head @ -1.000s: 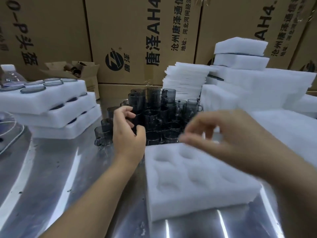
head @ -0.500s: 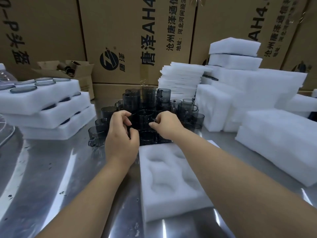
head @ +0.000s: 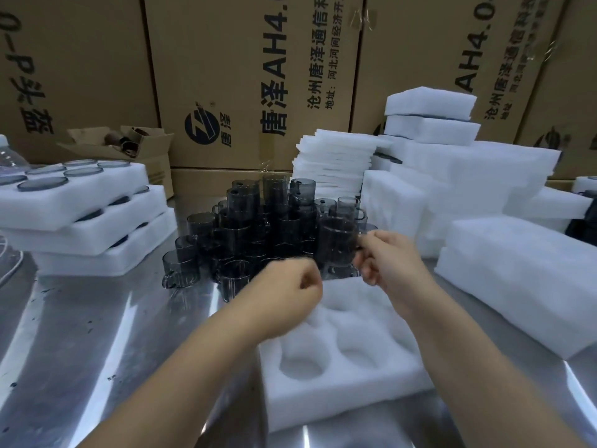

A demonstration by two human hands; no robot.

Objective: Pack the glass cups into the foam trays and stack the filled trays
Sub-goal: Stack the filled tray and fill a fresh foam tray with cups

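Note:
Several dark smoked-glass cups [head: 258, 227] with handles stand clustered and stacked at the middle of the steel table. My right hand [head: 387, 257] pinches one glass cup [head: 337, 242] by its handle and holds it just above the pile's right edge. My left hand [head: 290, 282] is blurred, its fingers curled into a fist over the far left corner of the foam tray; I see nothing in it. The white foam tray [head: 339, 392] lies in front of me with round pockets, all empty.
Three filled foam trays [head: 97, 218] are stacked at the left. Piles of foam sheets [head: 336, 163] and foam blocks [head: 517, 279] fill the right side. Cardboard boxes [head: 252, 76] form a wall behind. A plastic bottle [head: 8, 156] stands at the far left.
My right hand has lifted a cup out of the pile by its handle. My left hand pulled back from the cups and swung right toward the tray.

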